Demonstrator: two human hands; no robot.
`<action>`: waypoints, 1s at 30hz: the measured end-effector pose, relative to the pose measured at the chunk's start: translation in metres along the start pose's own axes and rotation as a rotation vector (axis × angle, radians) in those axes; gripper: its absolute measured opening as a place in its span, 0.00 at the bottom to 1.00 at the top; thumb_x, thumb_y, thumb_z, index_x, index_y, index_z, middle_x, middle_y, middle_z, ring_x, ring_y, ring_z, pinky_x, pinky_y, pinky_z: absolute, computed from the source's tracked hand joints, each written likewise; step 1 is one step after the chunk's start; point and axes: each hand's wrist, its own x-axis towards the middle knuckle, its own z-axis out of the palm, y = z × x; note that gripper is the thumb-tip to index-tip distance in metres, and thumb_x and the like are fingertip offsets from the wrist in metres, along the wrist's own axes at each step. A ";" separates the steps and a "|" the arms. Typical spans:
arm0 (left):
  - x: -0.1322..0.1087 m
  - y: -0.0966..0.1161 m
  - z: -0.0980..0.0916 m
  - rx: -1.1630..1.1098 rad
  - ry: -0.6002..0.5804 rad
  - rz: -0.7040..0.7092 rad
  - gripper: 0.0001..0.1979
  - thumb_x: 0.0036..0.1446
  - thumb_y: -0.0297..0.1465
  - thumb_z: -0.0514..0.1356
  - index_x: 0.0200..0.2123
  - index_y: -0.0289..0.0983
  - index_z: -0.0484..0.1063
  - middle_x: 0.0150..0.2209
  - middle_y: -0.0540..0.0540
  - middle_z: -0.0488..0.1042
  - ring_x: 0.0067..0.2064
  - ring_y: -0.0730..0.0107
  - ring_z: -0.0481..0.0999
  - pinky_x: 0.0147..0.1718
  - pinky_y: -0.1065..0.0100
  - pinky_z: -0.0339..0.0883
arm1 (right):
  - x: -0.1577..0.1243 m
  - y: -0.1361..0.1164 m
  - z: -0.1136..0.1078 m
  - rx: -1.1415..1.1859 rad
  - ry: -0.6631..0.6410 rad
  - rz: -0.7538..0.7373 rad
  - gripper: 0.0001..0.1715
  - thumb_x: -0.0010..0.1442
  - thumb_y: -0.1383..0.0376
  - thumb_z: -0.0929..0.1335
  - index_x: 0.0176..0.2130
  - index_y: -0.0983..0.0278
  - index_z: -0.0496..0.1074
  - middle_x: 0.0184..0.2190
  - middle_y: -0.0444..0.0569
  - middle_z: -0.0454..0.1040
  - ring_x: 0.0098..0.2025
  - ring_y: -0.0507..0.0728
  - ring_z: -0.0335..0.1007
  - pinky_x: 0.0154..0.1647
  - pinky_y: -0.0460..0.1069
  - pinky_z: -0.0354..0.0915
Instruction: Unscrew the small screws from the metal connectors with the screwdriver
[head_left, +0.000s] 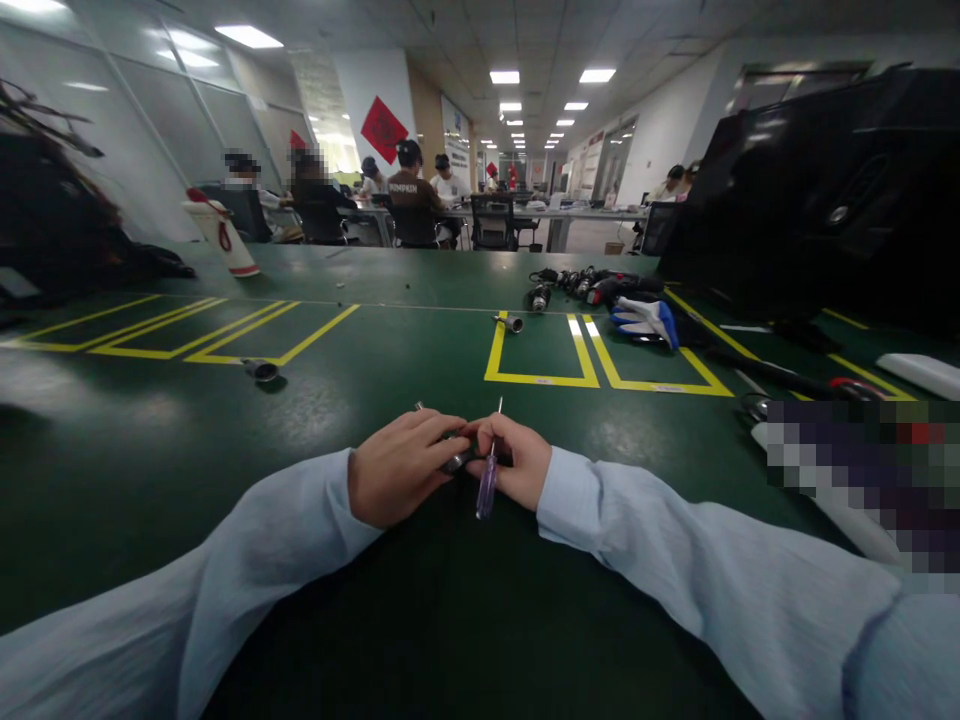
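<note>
My left hand [405,468] is closed over a small dark metallic part [455,461], most of which is hidden under the fingers. A thin light tip sticks out above the knuckles; I cannot tell what it belongs to. My right hand [525,462] grips a screwdriver [487,490] with a translucent purple handle. Its handle hangs down toward me, while the shaft points up and away past the index finger. The right fingertips meet the left ones at the metallic part. Both hands are just above the green table [360,400].
Yellow tape outlines mark the table. A metal fitting [262,370] lies left, another [513,323] ahead. Black corded parts [577,285] and a blue-white glove [646,320] sit farther right. A white cup [225,238] stands far left; a large black case [810,190] is at right. People sit beyond.
</note>
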 end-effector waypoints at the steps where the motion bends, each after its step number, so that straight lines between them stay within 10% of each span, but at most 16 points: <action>1: 0.000 0.000 -0.001 0.036 -0.005 0.011 0.16 0.51 0.24 0.53 0.45 0.36 0.65 0.47 0.41 0.67 0.45 0.61 0.66 0.44 0.58 0.62 | 0.000 0.000 0.000 0.031 0.008 0.013 0.11 0.47 0.71 0.66 0.27 0.63 0.57 0.33 0.47 0.67 0.38 0.54 0.66 0.40 0.52 0.63; 14: -0.002 0.000 -0.007 0.222 -0.012 0.207 0.14 0.55 0.19 0.48 0.42 0.32 0.69 0.46 0.40 0.71 0.51 0.60 0.65 0.46 0.61 0.63 | 0.008 -0.007 -0.006 0.262 0.210 0.182 0.31 0.49 0.42 0.60 0.29 0.67 0.68 0.20 0.45 0.67 0.23 0.50 0.64 0.26 0.47 0.63; 20: -0.007 -0.020 -0.001 -0.008 -0.093 0.124 0.21 0.49 0.15 0.51 0.46 0.34 0.67 0.51 0.39 0.67 0.57 0.60 0.58 0.51 0.59 0.60 | 0.009 -0.007 -0.007 0.250 0.210 0.281 0.33 0.46 0.40 0.60 0.20 0.67 0.66 0.10 0.42 0.63 0.13 0.48 0.58 0.14 0.45 0.57; 30: -0.011 -0.042 0.014 -0.470 0.102 -0.108 0.17 0.52 0.30 0.55 0.47 0.35 0.67 0.46 0.40 0.71 0.51 0.63 0.67 0.50 0.60 0.59 | 0.009 -0.006 -0.003 0.295 0.041 0.326 0.29 0.43 0.43 0.65 0.22 0.67 0.66 0.13 0.42 0.67 0.14 0.47 0.60 0.17 0.45 0.59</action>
